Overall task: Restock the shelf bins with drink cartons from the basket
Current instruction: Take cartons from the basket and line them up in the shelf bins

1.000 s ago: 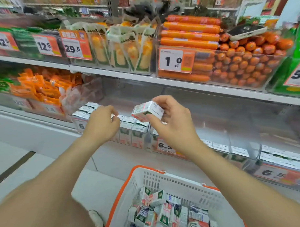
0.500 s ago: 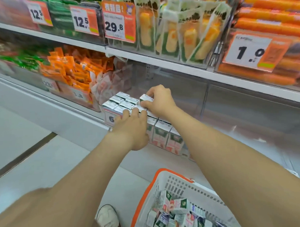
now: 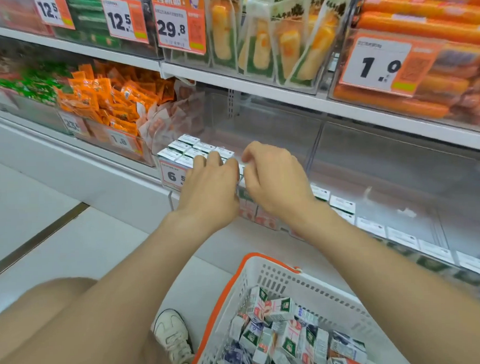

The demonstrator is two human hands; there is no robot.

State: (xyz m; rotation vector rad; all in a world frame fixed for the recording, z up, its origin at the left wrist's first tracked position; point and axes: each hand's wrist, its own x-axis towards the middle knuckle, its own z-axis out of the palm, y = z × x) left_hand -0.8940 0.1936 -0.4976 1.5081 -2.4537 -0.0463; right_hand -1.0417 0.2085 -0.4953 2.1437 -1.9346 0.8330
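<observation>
Small white drink cartons (image 3: 190, 147) stand in rows in a clear shelf bin (image 3: 261, 118) on the lower shelf. My left hand (image 3: 209, 188) rests with straight fingers on the tops of the front cartons, just above the bin's price tag (image 3: 172, 176). Right beside it, my right hand (image 3: 274, 180) curls its fingers and thumb round the top of one carton (image 3: 241, 169) set into the row; most of that carton is hidden. Below, the white basket with an orange rim (image 3: 288, 271) holds several loose cartons (image 3: 282, 330).
More cartons (image 3: 342, 204) line the front of the bins to the right. Orange snack packets (image 3: 105, 102) fill the bin to the left. The upper shelf (image 3: 257, 86) overhangs closely, stocked with sausages (image 3: 418, 12). My shoe (image 3: 172, 334) stands on the floor left of the basket.
My right hand carried a carton from mid-air down into the bin's row. My left hand slid across the carton tops towards it. The view shifted left and closer.
</observation>
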